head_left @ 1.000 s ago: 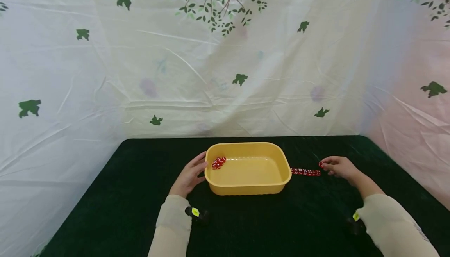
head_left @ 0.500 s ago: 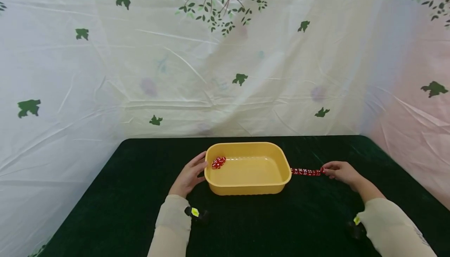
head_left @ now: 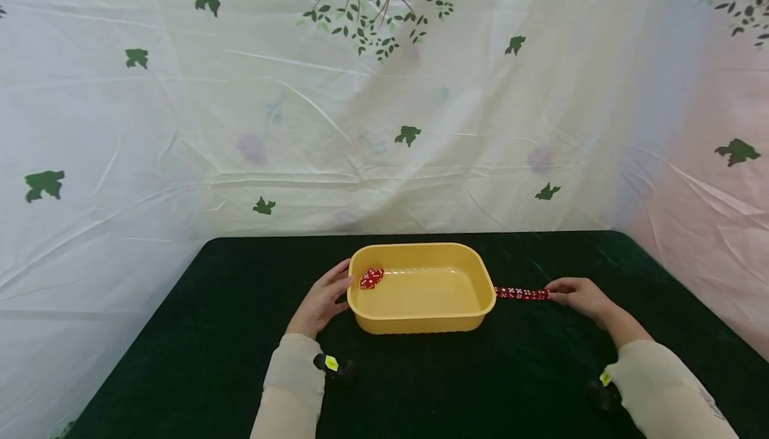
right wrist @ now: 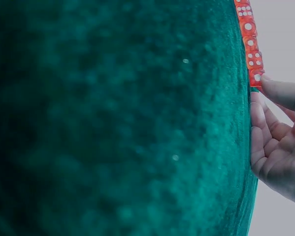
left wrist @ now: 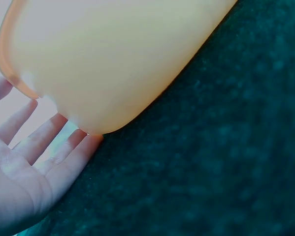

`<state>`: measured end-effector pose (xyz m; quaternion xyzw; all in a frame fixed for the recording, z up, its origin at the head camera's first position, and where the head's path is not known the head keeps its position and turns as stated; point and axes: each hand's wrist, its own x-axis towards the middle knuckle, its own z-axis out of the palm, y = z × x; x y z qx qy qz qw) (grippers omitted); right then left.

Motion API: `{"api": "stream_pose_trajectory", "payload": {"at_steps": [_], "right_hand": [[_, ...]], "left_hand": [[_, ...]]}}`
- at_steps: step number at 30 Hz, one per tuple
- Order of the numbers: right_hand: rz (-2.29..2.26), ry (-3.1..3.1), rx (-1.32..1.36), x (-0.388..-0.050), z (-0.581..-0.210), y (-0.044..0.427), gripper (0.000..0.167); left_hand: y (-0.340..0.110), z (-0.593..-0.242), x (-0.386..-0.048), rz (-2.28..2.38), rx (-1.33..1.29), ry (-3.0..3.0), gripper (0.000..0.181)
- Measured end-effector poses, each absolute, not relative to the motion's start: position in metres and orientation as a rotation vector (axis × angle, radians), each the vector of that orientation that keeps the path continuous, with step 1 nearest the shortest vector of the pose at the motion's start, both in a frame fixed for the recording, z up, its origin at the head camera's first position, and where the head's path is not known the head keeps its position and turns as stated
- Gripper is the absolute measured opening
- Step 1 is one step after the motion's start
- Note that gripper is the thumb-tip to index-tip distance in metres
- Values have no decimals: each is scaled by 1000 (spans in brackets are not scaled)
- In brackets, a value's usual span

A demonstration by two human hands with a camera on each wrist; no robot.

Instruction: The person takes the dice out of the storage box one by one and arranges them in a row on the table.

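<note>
I have the right grip pinching the end die of a red dice row on the green desk, right of the yellow basin. My left grip is unclenched, straight fingers touching the basin's left end, near the loose dice inside.

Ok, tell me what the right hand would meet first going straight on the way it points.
The end die, which the right hand touches. Past it, the row seems to lead to the tub, though depth there is unclear.
</note>
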<state>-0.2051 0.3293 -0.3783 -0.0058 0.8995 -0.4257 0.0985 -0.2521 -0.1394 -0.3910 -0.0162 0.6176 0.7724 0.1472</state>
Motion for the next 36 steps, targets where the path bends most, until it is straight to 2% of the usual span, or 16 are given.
{"api": "stream_pose_trajectory", "payload": {"at_steps": [16, 29, 36], "right_hand": [[-1267, 2640, -5, -202, -375, 326, 34], [-1265, 2569, 67, -206, -349, 328, 43], [-1270, 2628, 57, -219, -331, 318, 52]], "left_hand": [[-141, -389, -253, 2213, -47, 1756, 49], [-141, -389, -253, 2207, -43, 1768, 51], [-141, -391, -254, 2200, -54, 1779, 50]]}}
